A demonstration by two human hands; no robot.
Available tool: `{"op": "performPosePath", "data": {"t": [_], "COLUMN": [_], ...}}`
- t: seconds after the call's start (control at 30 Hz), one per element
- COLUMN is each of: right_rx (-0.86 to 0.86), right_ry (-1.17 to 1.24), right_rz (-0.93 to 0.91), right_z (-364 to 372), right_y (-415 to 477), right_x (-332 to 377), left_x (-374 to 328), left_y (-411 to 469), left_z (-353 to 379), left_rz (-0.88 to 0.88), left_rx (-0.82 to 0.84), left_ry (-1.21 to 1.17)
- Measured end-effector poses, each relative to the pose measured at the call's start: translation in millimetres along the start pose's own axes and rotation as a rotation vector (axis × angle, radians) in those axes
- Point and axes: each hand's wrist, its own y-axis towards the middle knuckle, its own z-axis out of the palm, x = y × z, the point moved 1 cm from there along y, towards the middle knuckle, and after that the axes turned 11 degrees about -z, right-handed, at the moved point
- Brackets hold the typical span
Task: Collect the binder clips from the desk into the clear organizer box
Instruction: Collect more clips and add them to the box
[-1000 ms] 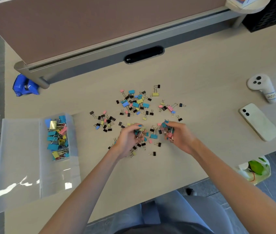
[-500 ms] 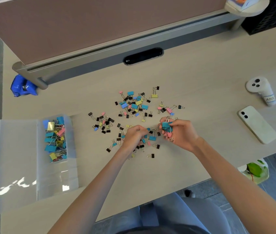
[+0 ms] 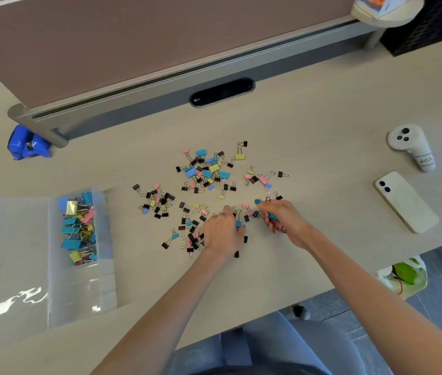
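Several small binder clips (image 3: 209, 171) in black, blue, pink and yellow lie scattered across the middle of the desk. The clear organizer box (image 3: 100, 239) stands open at the left, its lid laid flat; one compartment holds several larger clips (image 3: 78, 228). My left hand (image 3: 221, 231) rests palm down on the near part of the scatter, fingers curled over clips, a blue one at its fingertips. My right hand (image 3: 282, 217) is just to the right, closed around a bunch of blue and pink clips.
A white phone (image 3: 406, 201) and a white controller (image 3: 411, 146) lie at the right. A blue object (image 3: 29, 143) sits at the back left by the partition foot. The desk's front edge runs below my forearms, with a chair beneath.
Both hands stayed over the near clips. My left hand turned palm down and pressed onto the pile; my right hand kept its bunch and shifted slightly right.
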Motion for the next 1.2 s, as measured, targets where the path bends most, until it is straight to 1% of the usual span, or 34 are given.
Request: {"op": "performPosePath", "data": {"t": [0.13,0.2,0.27,0.33,0.47,0.53,0.6,0.7,0.77,0.87,0.93,1.0,1.1,1.2], "right_rx": [-0.01,0.004,0.02,0.037,0.061,0.058,0.035,-0.051,-0.105,-0.134,-0.154,-0.162,-0.132,-0.143], "right_ry": [-0.041,-0.066,-0.093,-0.129,-0.261,-0.363,-0.456,-0.68,-0.774,-0.9,-0.957,-1.026,-1.093,-1.128], "right_rz": [-0.036,-0.06,-0.092,-0.124,-0.19,-0.236,-0.251,-0.265,-0.251,-0.181,-0.124,-0.095,-0.104,-0.118], "right_z": [3.5,6.1,9.9,14.4,23.6,28.0,31.6,35.9,40.1,49.7,58.2,65.1,70.3,73.7], "right_y": [3.1,5.8,9.9,16.2,35.1,47.9,61.5,80.4,90.0,104.4,114.1,120.2,119.9,119.7], "right_x": [1.5,2.9,5.3,9.0,17.3,20.0,23.6,32.0,39.6,43.2,42.7,41.1,45.3,51.2], "left_x": [3.6,9.3,17.9,27.5,40.9,46.2,51.0,56.6,59.6,65.4,68.8,71.8,74.0,76.6], "left_y": [2.1,4.3,9.6,18.9,32.8,37.3,40.2,43.1,46.6,54.0,58.7,63.7,69.6,73.8], "left_z": [-6.5,-13.8,-21.9,-27.6,-41.9,-47.0,-51.8,-54.8,-57.2,-59.2,-59.3,-59.3,-61.6,-63.2], "left_rz": [-0.073,-0.117,-0.199,-0.296,-0.394,-0.397,-0.369,-0.349,-0.33,-0.282,-0.24,-0.235,-0.262,-0.252], "left_rx": [0.027,0.075,0.196,0.34,0.5,0.57,0.602,0.616,0.626,0.629,0.617,0.603,0.605,0.616], "left_ry": [-0.137,-0.249,-0.447,-0.717,-1.125,-1.291,-1.406,-1.509,-1.546,-1.497,-1.444,-1.448,-1.523,-1.54]}}
